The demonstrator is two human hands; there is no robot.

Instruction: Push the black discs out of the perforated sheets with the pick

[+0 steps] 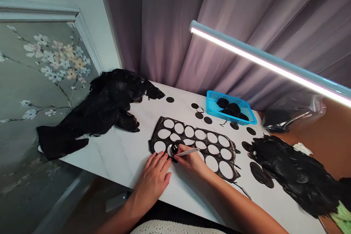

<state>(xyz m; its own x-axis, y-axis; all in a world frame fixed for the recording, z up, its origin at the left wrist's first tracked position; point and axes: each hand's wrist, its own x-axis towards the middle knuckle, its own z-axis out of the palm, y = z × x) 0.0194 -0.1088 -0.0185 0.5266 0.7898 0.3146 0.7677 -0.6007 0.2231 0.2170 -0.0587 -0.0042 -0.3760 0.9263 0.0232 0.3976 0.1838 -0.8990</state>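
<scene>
A mauve curtain (170, 25) hangs in folds across the back. At the left stands a grey-green panel (24, 84) painted with branches of pale blossom. Below, a white, faintly veined table (109, 161) reaches across the view. Two heaps of limp black material lie on it: the left heap (93, 106) runs along the table's far left, near the panel, and the right heap (296, 175) sprawls at the right end. Between them, near the person, lies a black sheet (207, 149) with three rows of round holes (the white in them looks like the tabletop showing through). A lit tube lamp (263, 60) slants above, in front of the curtain. A clear bag (290, 109) with something black inside sits beyond the right heap. Beside it, a blue mesh basket (219, 114) holds black pieces.

The left hand (155, 173) is spread palm down, gripping nothing visible, its fingertips at the sheet's near left edge. The right hand (189, 159) pinches a slim whitish tool (189, 152) over the sheet's near row. Loose black discs (207, 120) dot the table around the basket and right heap. A shiny dark knob (174, 148) shows at the right fingertips; what it is, I cannot tell.
</scene>
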